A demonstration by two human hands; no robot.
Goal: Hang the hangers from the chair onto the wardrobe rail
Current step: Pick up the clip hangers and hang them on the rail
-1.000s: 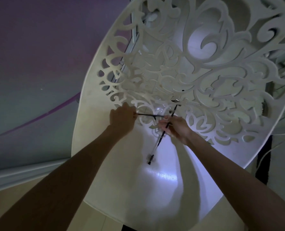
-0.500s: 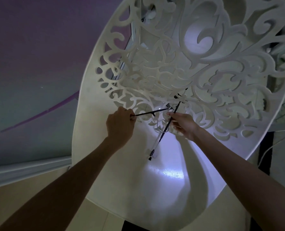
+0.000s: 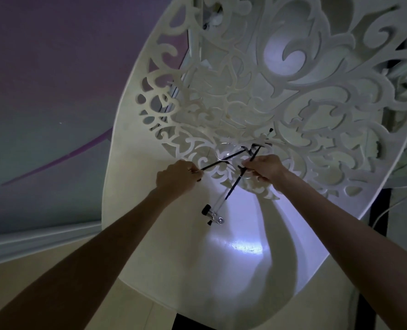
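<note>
Thin black clip hangers (image 3: 231, 186) cross between both hands, left hand (image 3: 177, 179) and right hand (image 3: 265, 166) each pinching one above the white carved chair (image 3: 221, 270).

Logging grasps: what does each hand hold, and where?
Left hand pinches one hanger's bar end; right hand grips the other hanger mid-bar.

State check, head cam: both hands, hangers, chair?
left hand: pinches the end of one black hanger bar
right hand: grips the other hanger mid-bar
hangers: crossed, lifted over the seat, clip end hanging low
chair: white, upright, cut-out back
</note>
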